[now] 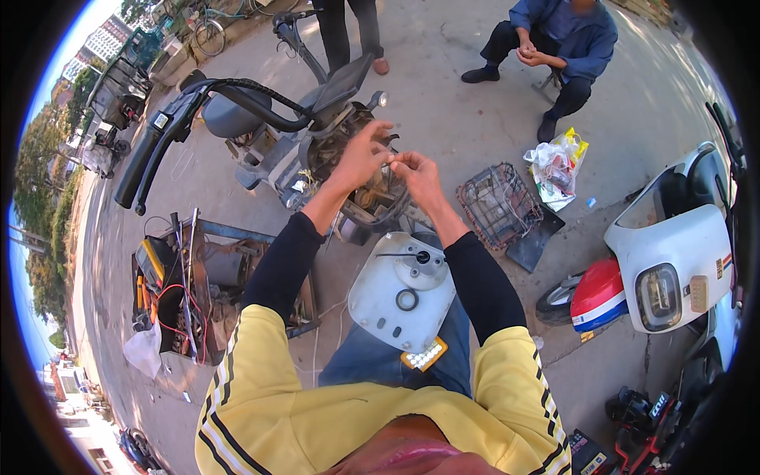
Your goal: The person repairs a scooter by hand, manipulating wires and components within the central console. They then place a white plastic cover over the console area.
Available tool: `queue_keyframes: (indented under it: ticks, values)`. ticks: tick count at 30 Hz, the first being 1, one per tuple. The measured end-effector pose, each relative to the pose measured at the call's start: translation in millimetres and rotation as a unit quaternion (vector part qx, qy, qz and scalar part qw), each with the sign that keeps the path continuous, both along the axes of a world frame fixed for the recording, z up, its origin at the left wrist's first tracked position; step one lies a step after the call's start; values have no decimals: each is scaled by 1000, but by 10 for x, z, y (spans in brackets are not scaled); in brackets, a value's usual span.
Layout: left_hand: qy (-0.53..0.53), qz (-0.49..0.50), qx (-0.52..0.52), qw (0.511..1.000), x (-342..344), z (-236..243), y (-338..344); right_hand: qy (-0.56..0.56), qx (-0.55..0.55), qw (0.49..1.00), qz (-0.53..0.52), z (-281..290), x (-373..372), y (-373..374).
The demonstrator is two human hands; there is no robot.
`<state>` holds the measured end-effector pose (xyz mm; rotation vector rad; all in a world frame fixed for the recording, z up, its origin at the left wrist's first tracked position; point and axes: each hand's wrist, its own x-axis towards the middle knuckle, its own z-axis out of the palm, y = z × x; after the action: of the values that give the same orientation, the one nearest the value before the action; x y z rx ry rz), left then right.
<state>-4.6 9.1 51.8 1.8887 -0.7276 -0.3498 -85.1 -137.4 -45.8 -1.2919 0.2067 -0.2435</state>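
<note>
My left hand (pixel 362 158) is raised over the opened front body of an electric scooter (pixel 328 142), its upper fingers curled and its thumb and a finger pinched. My right hand (pixel 413 170) pinches beside it, fingertips meeting the left's; what is between them is too small to make out. Below them a white plastic panel (pixel 372 293) lies over my legs, with a black cable fitting (pixel 423 257) and a black ring (pixel 408 299) on it. An orange-framed lamp with white lenses (pixel 423 356) shows under its lower edge.
An open toolbox (pixel 170 301) stands at left. A rusty wire basket (pixel 495 206), plastic bags (pixel 554 166) and a white scooter (pixel 661 245) are at right. A person in blue (pixel 570 39) crouches ahead; another person's legs (pixel 364 32) stand behind the scooter.
</note>
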Motion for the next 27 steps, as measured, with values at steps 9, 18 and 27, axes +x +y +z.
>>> queue_keyframes:
  ticks: [9, 18, 27]
  values:
    - [-111, -79, -9, 991, -60, -58, 28, 1, 55, 998, 36, 13, -16, -17]
    - [-214, -72, -17, 974, -137, -172, -6, 5, 60, 997, 52, -8, 0, -69]
    - [-226, 10, -58, 972, -196, -374, -21, 21, 33, 996, 74, 42, -4, -22]
